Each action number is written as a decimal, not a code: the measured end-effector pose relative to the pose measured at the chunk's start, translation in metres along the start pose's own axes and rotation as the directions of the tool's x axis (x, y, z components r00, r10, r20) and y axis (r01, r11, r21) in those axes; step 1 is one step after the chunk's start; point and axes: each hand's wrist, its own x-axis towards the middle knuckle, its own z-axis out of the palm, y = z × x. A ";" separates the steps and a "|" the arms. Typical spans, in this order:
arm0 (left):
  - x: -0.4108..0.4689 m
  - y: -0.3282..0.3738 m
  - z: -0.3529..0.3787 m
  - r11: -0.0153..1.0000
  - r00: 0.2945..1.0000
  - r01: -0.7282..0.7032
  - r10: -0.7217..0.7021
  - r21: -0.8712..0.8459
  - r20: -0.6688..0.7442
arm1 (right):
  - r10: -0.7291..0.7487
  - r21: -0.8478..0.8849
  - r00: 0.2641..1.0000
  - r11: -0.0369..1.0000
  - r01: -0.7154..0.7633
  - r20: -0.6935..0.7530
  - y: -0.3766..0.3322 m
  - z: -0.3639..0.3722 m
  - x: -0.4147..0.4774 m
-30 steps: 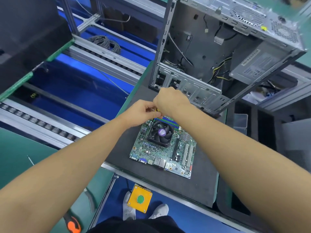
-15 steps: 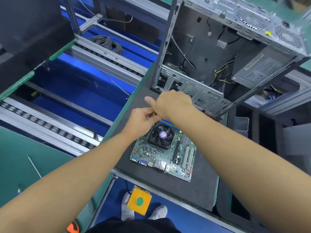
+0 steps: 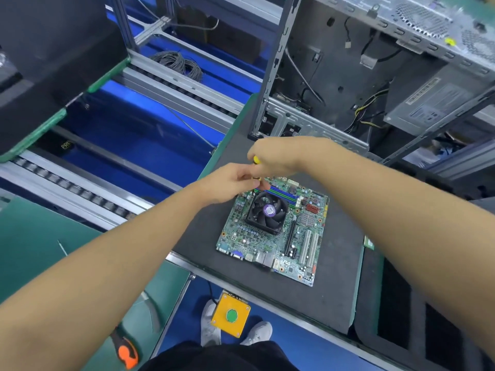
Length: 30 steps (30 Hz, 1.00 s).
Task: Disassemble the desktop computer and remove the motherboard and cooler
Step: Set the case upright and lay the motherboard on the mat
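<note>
Hands shifted left | right hand (image 3: 278, 156) grip closed on yellow-handled tool (image 3: 256, 159) | left hand (image 3: 230, 184) pinching it

Motherboard out of the case

Green motherboard (image 3: 273, 231) lies flat beside the opened case (image 3: 375, 76); black fan cooler (image 3: 266, 212) mounted on it.

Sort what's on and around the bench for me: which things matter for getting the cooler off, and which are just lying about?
In play:
motherboard flat on the black mat
cooler mounted on the board
yellow-handled tool in the right hand
left hand by the tool
open case behind

Lying about:
orange-handled tool
cable coil
yellow button box
</note>
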 end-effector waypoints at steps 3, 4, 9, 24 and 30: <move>0.008 0.006 0.011 0.992 0.993 -0.013 0.027 0.123 -0.116 | 0.035 -0.038 0.999 0.999 -0.034 0.023 0.011 -0.008 -0.012; 0.010 0.007 0.016 0.991 0.986 -0.016 0.037 0.133 -0.161 | 0.074 -0.055 0.997 0.996 -0.073 0.014 0.011 -0.008 -0.016; 0.011 -0.002 0.029 0.982 0.930 -0.045 0.107 0.182 -0.351 | 0.324 -0.044 0.937 0.942 -0.332 -0.128 -0.005 0.005 -0.014; 0.009 -0.005 0.005 1.000 0.992 -0.004 0.000 -0.031 -0.125 | -0.001 -0.059 0.995 0.998 -0.005 -0.097 -0.010 -0.001 -0.008; 0.003 -0.011 0.043 0.998 0.820 0.034 -0.004 0.043 -0.573 | -0.185 -0.107 0.983 0.977 0.186 0.016 -0.002 -0.008 -0.008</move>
